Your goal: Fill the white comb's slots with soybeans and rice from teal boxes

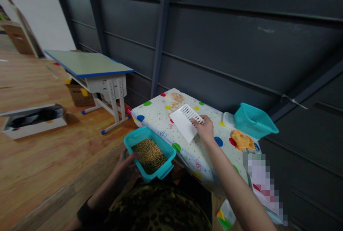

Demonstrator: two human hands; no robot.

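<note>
My left hand [130, 163] grips the near-left side of a teal plastic basin [167, 147], its thumb over the rim. Many small round yellowish beans [150, 154] lie in the basin, which is beside the table's front edge. My right hand [205, 129] is closed on the slotted end of a flat white plastic scraper [184, 125] above the tabletop. The scraper's plain blade points toward the table's near left. Past it, a patch of small tan grains [177, 98] lies on the dotted tablecloth [152, 111].
At the table's right end are a second teal basin [254, 122], a white container [228, 119] and a crumpled orange cloth [241, 140]. A dark panelled wall [227, 52] runs behind the table. A green-topped desk [91, 63] and an open white box [34, 120] stand left.
</note>
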